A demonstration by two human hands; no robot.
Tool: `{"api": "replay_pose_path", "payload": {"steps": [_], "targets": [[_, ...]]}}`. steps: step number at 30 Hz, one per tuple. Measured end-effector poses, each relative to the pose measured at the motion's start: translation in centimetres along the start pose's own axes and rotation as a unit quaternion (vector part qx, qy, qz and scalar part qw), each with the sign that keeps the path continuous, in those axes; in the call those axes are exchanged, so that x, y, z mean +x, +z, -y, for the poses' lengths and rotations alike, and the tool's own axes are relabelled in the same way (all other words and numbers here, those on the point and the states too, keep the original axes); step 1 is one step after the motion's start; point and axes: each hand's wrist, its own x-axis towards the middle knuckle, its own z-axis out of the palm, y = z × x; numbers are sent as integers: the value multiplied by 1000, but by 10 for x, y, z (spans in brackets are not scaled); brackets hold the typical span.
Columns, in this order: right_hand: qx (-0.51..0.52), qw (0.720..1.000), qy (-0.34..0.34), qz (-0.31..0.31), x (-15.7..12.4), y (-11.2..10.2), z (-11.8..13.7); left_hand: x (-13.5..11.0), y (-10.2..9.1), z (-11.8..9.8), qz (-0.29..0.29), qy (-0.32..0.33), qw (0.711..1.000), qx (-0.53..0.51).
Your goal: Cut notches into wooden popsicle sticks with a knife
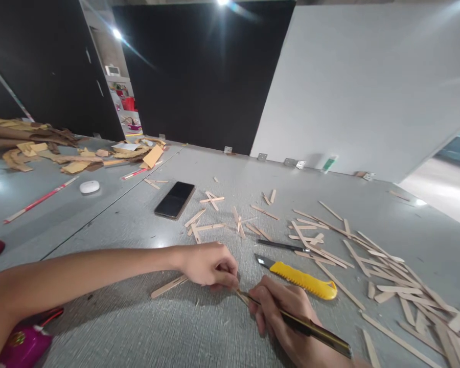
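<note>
My left hand [210, 266] is closed, thumb and fingers pinching a small piece of wooden craft stick [243, 296] just above the table. My right hand [278, 312] grips a slim dark pen-like tool with a gold sheen [322, 335]. Its tip end points at the wood piece and is partly hidden by my fingers. Beneath my left wrist lies another craft stick [167, 287]. Beyond my right hand rests a yellow utility knife [302, 278] with its blade tip showing. A thin dark tool [281, 245] lies behind that knife.
Loose craft sticks [394, 278] are heaped at the right, with several crossed sticks [211, 199] ahead. A phone [175, 199] and a white case [89, 187] lie left. Torn brown scraps [76, 161] sit farther back. A purple object [26, 345] is near my left arm.
</note>
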Motion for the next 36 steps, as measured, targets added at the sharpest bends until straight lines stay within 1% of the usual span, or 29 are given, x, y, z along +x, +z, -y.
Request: {"api": "replay_pose_path", "payload": {"steps": [3,8,11,16,19,22,25,28,31,33,36], "targets": [[-17,1000,-8,4,1,1,-4,0,0,2,2,5,1000,3],[-58,998,-24,31,1,-1,-3,0,0,2,-5,21,1000,16],[-101,991,-69,49,3,-3,2,-2,-1,1,-8,31,999,24],[-171,968,-165,79,3,0,1,-2,-3,-1,12,32,999,14],[-190,961,-182,85,0,2,-5,-1,-4,-1,23,31,999,7],[-183,966,-160,84,0,2,-8,-1,-4,-1,21,30,999,6],[-151,980,-106,71,3,0,-6,-2,-4,-2,22,21,1000,4],[-74,995,-56,34,8,-2,1,-2,-3,-2,20,8,1000,1],[-20,999,-32,-9,10,-3,7,-2,-3,-2,19,4,1000,0],[-18,999,-26,-8,10,-2,6,-2,-3,-3,18,3,1000,1],[-12,1000,-23,14,8,-2,1,-2,-3,-3,17,0,1000,3]]}}
